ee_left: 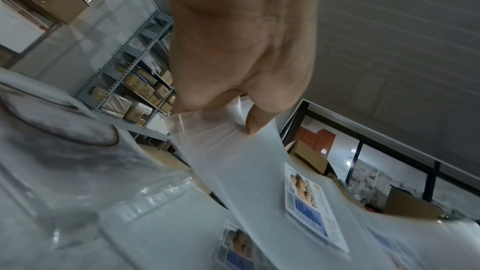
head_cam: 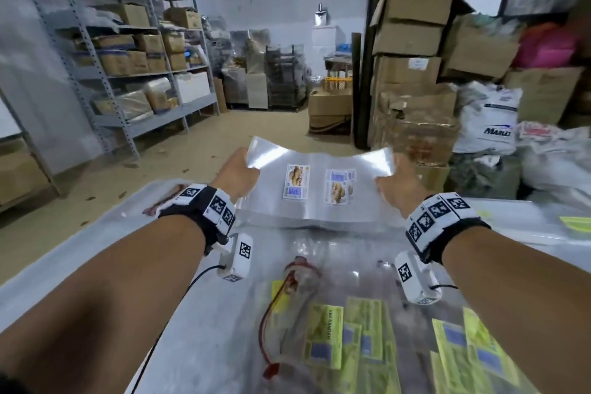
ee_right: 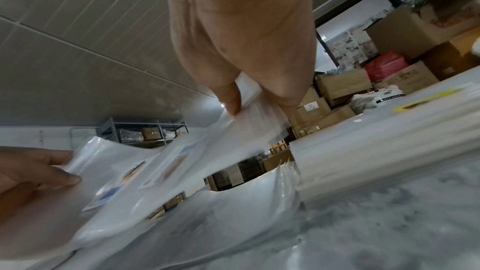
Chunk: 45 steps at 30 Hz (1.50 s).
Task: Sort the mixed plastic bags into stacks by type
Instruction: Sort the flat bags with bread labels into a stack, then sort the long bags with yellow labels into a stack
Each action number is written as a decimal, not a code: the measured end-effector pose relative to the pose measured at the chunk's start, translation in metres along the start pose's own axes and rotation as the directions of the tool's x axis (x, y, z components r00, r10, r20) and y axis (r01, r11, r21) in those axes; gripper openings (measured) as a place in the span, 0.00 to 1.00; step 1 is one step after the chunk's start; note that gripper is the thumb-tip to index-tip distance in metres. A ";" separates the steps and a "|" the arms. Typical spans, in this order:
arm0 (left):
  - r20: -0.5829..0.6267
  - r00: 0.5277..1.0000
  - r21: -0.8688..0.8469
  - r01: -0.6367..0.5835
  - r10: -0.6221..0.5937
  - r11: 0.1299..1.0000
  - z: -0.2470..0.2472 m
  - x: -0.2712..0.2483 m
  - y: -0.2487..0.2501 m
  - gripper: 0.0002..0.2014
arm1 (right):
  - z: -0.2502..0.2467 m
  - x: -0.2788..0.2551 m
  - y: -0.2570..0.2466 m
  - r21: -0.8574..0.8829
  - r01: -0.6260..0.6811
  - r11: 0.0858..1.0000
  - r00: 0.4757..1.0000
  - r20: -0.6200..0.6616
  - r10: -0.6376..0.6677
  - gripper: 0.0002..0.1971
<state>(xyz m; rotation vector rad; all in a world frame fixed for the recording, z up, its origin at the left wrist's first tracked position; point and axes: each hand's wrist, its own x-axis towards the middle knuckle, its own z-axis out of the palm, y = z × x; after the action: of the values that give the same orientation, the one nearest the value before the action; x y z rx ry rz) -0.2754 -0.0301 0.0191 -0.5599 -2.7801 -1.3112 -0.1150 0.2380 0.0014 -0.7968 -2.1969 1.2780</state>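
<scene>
I hold a clear plastic bag (head_cam: 316, 182) with two printed bread labels, spread between both hands above the table's far edge. My left hand (head_cam: 238, 169) pinches its far left corner, and my right hand (head_cam: 395, 181) pinches the far right corner. In the left wrist view the thumb and fingers (ee_left: 253, 124) clamp the bag (ee_left: 246, 171). The right wrist view shows the right hand (ee_right: 246, 97) pinching the bag (ee_right: 182, 161). A stack of like bags (head_cam: 307, 217) lies under it. Nearer me lie bags with yellow-green labels (head_cam: 345, 336) and one with red print (head_cam: 287, 285).
The table (head_cam: 96, 265) is covered in clear plastic. A red-printed bag (head_cam: 166, 198) lies at its far left, a yellow-printed one (head_cam: 575, 222) at the right edge. Metal shelves (head_cam: 128, 41) stand on the left, stacked cardboard boxes (head_cam: 412, 73) and sacks on the right.
</scene>
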 end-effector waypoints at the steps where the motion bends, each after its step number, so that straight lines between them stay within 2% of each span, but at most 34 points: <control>1: 0.009 1.000 0.038 0.019 -0.019 0.999 0.009 0.010 0.001 0.22 | 0.000 0.008 0.006 -0.009 -0.020 1.000 1.000 0.004 0.020 0.37; 4: 0.028 0.998 0.103 0.046 -0.049 0.994 0.032 0.032 0.000 0.25 | 0.004 0.031 0.022 -0.038 -0.048 0.998 0.998 0.032 0.049 0.42; 7: 0.079 0.992 0.159 0.083 -0.096 0.984 0.048 0.046 -0.008 0.20 | 0.010 0.051 0.033 -0.120 -0.059 0.991 0.997 0.047 0.065 0.43; 10: 0.100 0.986 0.267 0.101 -0.131 0.958 0.062 0.050 -0.016 0.21 | 0.016 0.060 0.038 -0.201 -0.066 0.977 0.993 0.085 0.085 0.39; 14: 0.080 0.981 0.400 0.132 -0.177 0.907 0.077 0.053 -0.018 0.29 | 0.022 0.067 0.042 -0.262 -0.081 0.962 0.984 0.133 0.119 0.34; 20: 0.092 0.980 0.389 0.127 -0.175 0.913 0.076 0.055 -0.011 0.22 | 0.017 0.068 0.035 -0.421 -0.064 0.905 0.975 0.166 0.146 0.27; 24: 0.116 0.975 0.371 0.133 -0.189 0.919 0.068 0.055 -0.009 0.21 | 0.011 0.060 0.030 -0.555 -0.022 0.831 0.968 0.197 0.157 0.16; 27: 0.089 0.986 0.322 0.105 -0.140 0.941 0.061 0.051 -0.007 0.24 | 0.010 0.053 0.025 -0.607 0.055 0.793 0.972 0.216 0.098 0.09; 28: 0.076 0.990 0.299 0.094 -0.121 0.950 0.058 0.049 -0.006 0.25 | 0.010 0.051 0.022 -0.617 0.070 0.784 0.973 0.216 0.084 0.08; 30: 0.059 0.995 0.247 0.068 -0.085 0.967 0.052 0.045 -0.003 0.24 | 0.009 0.046 0.018 -0.630 0.076 0.773 0.974 0.213 0.078 0.12; 37: 0.101 0.994 0.117 -0.049 0.037 0.992 0.026 0.002 0.021 0.18 | -0.018 0.016 -0.006 -0.595 0.139 0.792 0.973 0.231 0.003 0.09; 39: 0.129 0.988 0.093 -0.099 0.086 0.991 0.018 -0.021 0.031 0.15 | -0.029 0.003 -0.010 -0.583 0.138 0.801 0.968 0.252 0.016 0.11; 42: 0.227 0.962 0.048 -0.164 0.149 0.985 0.010 -0.066 0.042 0.09 | -0.046 -0.027 -0.012 -0.515 0.120 0.849 0.962 0.272 0.029 0.13; 45: 0.383 0.908 0.102 -0.225 0.170 0.969 0.013 -0.111 0.039 0.12 | -0.062 -0.069 -0.015 -0.502 0.147 0.852 0.947 0.319 0.025 0.13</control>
<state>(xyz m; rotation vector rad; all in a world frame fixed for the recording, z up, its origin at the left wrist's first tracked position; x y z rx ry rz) -0.1566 -0.0325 0.0214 -1.1575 -2.9664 -1.0447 -0.0290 0.2223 0.0355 -0.7378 -2.8709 0.8138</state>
